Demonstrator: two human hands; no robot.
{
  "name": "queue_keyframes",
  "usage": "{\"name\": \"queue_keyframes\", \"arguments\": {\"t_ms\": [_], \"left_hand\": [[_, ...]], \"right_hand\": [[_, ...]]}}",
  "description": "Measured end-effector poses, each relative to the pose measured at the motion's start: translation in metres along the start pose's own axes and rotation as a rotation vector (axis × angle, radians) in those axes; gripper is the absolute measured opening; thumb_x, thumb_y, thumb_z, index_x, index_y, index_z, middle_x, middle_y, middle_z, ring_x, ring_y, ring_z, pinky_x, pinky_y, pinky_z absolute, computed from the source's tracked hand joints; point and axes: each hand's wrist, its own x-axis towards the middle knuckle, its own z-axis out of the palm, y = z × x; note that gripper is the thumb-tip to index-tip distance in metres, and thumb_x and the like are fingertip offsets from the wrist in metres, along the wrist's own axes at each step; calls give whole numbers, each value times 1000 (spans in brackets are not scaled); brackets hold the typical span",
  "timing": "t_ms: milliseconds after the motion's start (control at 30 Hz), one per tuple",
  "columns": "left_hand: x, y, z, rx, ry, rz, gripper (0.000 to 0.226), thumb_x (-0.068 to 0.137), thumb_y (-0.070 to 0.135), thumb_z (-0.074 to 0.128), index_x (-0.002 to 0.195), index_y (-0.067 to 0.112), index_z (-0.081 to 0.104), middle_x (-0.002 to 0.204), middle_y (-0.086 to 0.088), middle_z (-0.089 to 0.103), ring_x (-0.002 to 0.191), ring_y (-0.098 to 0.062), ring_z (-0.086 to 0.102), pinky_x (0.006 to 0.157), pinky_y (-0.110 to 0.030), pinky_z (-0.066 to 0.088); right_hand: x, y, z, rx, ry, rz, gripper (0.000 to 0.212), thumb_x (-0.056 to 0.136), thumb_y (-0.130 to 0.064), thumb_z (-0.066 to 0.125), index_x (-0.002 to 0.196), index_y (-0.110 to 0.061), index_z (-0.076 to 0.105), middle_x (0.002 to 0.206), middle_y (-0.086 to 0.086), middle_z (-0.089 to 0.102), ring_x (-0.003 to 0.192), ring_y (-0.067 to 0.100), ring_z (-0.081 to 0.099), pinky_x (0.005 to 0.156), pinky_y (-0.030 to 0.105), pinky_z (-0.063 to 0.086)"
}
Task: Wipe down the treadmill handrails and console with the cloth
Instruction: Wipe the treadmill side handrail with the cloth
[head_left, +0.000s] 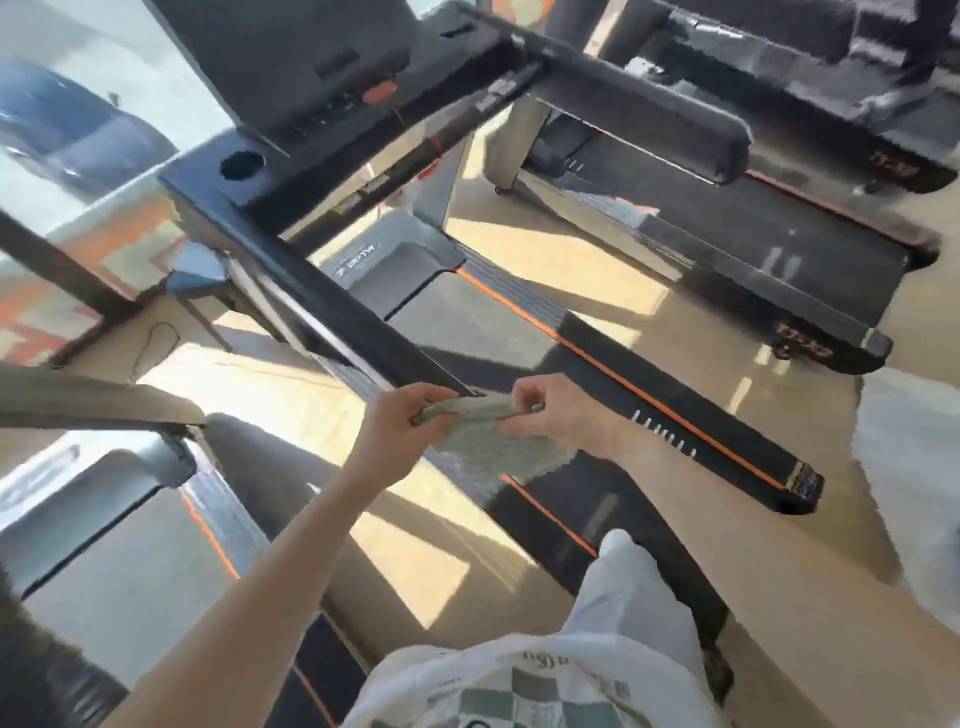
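Here, seen from above, a person at a treadmill (410, 270) holds a grey-green cloth (480, 447) stretched between two bare hands. The left hand (402, 434) has its fingers (426, 400) curled round one bunched end of the cloth; the right hand (553, 418) pinches the other end between thumb and bent fingers (524, 397). Between the two grips the cloth is gathered into a thick roll, and below the fingers a loose flap hangs down, its waffle-like weave showing. Just beyond the left fingertips lies the near end of the black left handrail (332, 306), which runs away from them up to the console (291, 67); whether the cloth touches the rail cannot be told. Far beyond the fingers, the console carries a round cup hole (242, 165) at its near corner and an orange-red button (382, 93) on its face. The padded right handrail (654, 122) juts out well apart from both hands, above and past the right knuckles. Under the hands runs the dark deck (467, 325), edged with an orange stripe (613, 376) that passes just past the right hand. A second treadmill (769, 260) stands farther off on that side. Nearer than the fingers, white trousers (628, 597) and a checked print on a white shirt (524, 691) fill the bottom edge.
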Motion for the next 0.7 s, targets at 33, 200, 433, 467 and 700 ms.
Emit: {"name": "queue_keyframes", "arguments": {"t_ms": [33,200,433,467,700], "left_hand": [[7,3,8,11,40,-46,19,83,24,75,101,27,77,83,11,76,74,-11,69,69,-27,54],[12,27,39,-97,341,-344,18,85,20,76,84,37,73,70,24,69,69,0,60,69,-18,46],[3,50,71,-284,614,-617,6,95,3,65,94,-1,69,78,-6,60,65,-7,51,55,-15,41],[4,49,73,-284,644,-627,7,95,3,65,95,-3,68,79,-8,60,65,-7,52,54,-15,41],[12,22,68,-348,774,-702,7,94,13,67,89,16,70,89,-17,70,75,-17,61,67,-34,50]], "right_hand": [[14,6,-14,0,-78,-11,35,81,-19,83,71,-13,50,65,-7,45,62,9,39,61,26,32],[62,11,-61,-4,-311,-11,37,81,-10,80,113,-16,63,79,-2,50,61,4,46,60,15,39],[112,-5,-76,-141,-596,82,21,78,-28,77,98,-20,76,80,-6,70,75,5,65,69,21,49],[118,-8,-75,-154,-649,97,28,74,-37,76,97,-21,76,87,-3,73,84,12,69,74,25,53],[157,-14,-52,-160,-709,128,15,91,-21,64,103,-23,74,97,1,68,91,18,63,83,33,50]]}}
